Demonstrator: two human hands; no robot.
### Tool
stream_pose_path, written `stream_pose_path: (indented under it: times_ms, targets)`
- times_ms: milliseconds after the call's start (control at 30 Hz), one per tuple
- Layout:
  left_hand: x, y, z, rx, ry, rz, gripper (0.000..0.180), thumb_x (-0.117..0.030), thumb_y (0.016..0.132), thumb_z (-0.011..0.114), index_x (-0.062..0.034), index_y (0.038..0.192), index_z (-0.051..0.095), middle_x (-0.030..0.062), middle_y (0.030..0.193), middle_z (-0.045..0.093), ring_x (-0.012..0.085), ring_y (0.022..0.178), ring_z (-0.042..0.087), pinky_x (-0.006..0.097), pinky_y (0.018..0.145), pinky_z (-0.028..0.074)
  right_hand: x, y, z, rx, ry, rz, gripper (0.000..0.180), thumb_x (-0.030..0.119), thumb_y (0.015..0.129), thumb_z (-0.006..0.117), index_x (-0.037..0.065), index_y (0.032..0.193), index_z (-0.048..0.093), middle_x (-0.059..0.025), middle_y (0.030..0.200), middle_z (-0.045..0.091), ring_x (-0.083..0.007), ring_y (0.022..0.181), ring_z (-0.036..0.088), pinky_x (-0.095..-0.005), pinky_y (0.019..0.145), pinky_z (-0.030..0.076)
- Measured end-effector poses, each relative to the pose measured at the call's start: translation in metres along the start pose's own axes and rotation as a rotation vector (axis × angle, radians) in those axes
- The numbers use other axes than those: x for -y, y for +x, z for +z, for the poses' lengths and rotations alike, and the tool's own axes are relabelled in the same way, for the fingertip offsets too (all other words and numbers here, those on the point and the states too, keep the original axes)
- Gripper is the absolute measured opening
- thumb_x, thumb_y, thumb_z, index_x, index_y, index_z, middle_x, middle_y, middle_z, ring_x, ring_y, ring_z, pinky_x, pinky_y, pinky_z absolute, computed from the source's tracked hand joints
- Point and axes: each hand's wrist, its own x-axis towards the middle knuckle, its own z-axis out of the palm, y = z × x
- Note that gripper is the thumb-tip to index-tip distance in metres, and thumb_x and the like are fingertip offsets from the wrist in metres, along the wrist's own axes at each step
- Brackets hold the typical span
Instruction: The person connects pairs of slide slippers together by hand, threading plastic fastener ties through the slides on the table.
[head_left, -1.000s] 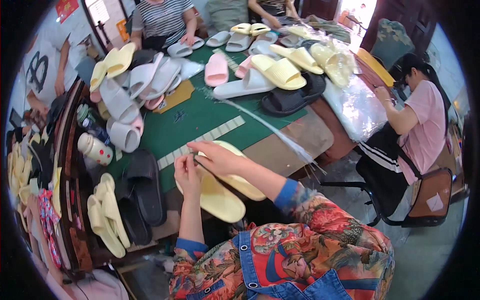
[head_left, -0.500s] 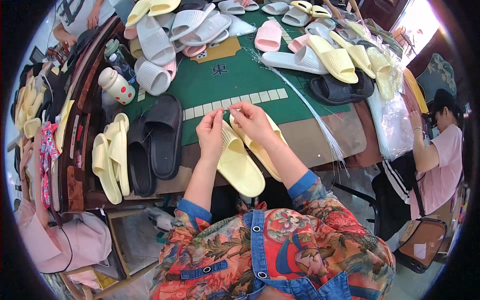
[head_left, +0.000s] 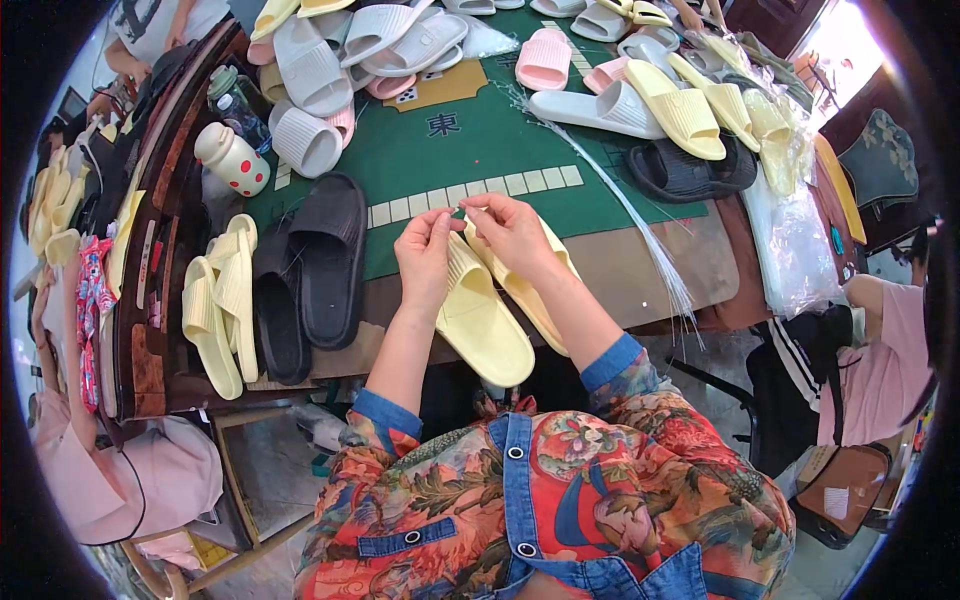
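Observation:
A pair of pale yellow slide slippers lies at the near table edge, right under my hands. The left slipper (head_left: 490,340) shows its insole, and its heel juts past the edge. My right forearm and hand partly cover the other slipper (head_left: 545,300). Above their toe ends, my left hand (head_left: 424,258) and my right hand (head_left: 515,240) meet closely, thumbs and forefingers pinched. What sits between the fingertips is too small to make out. To the left lie black slippers (head_left: 330,270) and another yellow pair (head_left: 215,320).
Grey, pink and yellow slippers pile up at the back, with a grey slipper (head_left: 305,145) nearest. White plastic strands (head_left: 640,235) run along the table's right. A dotted white bottle (head_left: 232,160) stands left. Clear plastic bags (head_left: 795,250) hang over the right edge, near a person in pink (head_left: 885,360).
My hands stay pinched together in nearly the same place. The view has shifted slightly. At the right, the person in pink has moved, and their head and raised hand no longer show.

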Motion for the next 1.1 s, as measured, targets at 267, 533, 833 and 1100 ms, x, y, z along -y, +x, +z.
stream_pose_path:
  times_ms: [267, 533, 833, 1100]
  targets:
    - [0.001, 0.002, 0.002, -0.031, -0.053, 0.051, 0.012, -0.012, 0.088, 0.053, -0.0005, 0.089, 0.056, 0.001, 0.073, 0.056, 0.0053, 0.064, 0.049, 0.017, 0.058, 0.039, 0.004, -0.004, 0.002, 0.04, -0.257, -0.091, 0.016, 0.012, 0.085, 0.056, 0.005, 0.097, 0.063, 0.0035, 0.068, 0.055, -0.0029, 0.059, 0.046, -0.0191, 0.053, 0.038]
    - [0.012, 0.005, -0.005, -0.088, -0.013, 0.089, 0.01, -0.01, 0.087, 0.055, -0.0013, 0.091, 0.053, 0.0012, 0.074, 0.055, 0.0066, 0.067, 0.051, 0.018, 0.062, 0.041, 0.0, -0.005, 0.007, 0.016, -0.097, -0.098, 0.015, 0.014, 0.086, 0.055, 0.003, 0.093, 0.062, 0.0019, 0.069, 0.056, -0.0039, 0.06, 0.047, -0.0195, 0.053, 0.039]
    - [-0.012, -0.026, 0.034, 0.267, 1.13, 0.733, 0.05, -0.037, 0.076, 0.062, -0.0028, 0.111, 0.051, 0.012, 0.114, 0.052, 0.0269, 0.104, 0.049, 0.045, 0.097, 0.026, 0.001, 0.015, -0.033, -0.427, 0.979, -0.098, 0.019, 0.023, 0.087, 0.056, 0.008, 0.098, 0.053, -0.0017, 0.066, 0.055, -0.0118, 0.056, 0.052, -0.0255, 0.055, 0.044]
    - [-0.009, -0.023, 0.041, 0.318, 1.128, 0.672, 0.051, -0.043, 0.074, 0.062, -0.0018, 0.104, 0.057, 0.0115, 0.109, 0.056, 0.0261, 0.1, 0.052, 0.046, 0.096, 0.028, 0.144, -0.089, -0.184, -1.027, 0.523, -0.903, 0.015, 0.023, 0.088, 0.054, 0.01, 0.093, 0.053, 0.0033, 0.059, 0.041, -0.0067, 0.05, 0.033, -0.0202, 0.044, 0.029]
